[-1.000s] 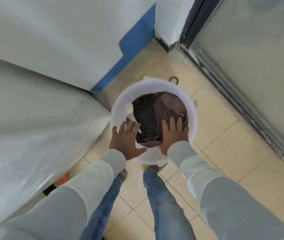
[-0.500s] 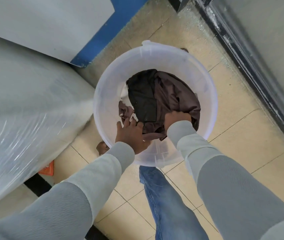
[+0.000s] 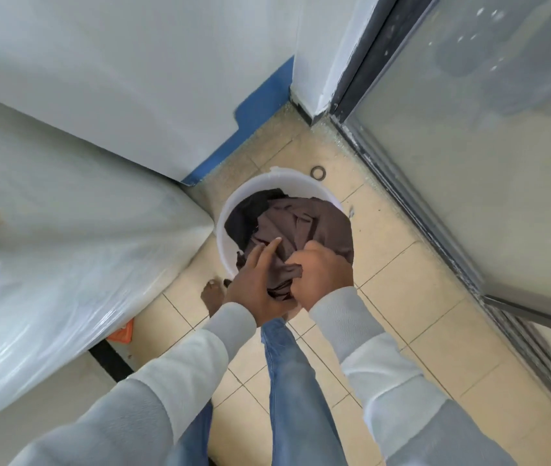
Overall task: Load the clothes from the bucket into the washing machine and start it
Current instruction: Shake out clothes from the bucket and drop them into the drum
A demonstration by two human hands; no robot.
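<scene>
Both hands have closed since the earlier frame: your right hand [image 3: 321, 277] is now fisted round a bunch of the brown clothes [image 3: 304, 223], and your left hand [image 3: 255, 285] holds the same fold, forefinger straight. Clothes sit heaped in the white bucket [image 3: 226, 237] on the floor [image 3: 401, 297], directly ahead of both hands, neither nearer. Plastic-wrapped appliance [image 3: 66, 250], judged to be the washing machine, lies to your left; the lift must swing leftward and up.

Over a white bucket [image 3: 230, 215] on the tiled floor [image 3: 401, 297], 2 hands grip the dark brown clothes [image 3: 301, 223] — the right hand [image 3: 323, 275] fisted in cloth, the left hand [image 3: 255, 284] bunching a fold, index finger outstretched. A plastic-wrapped appliance [image 3: 66, 247] stands just beside the bucket.
</scene>
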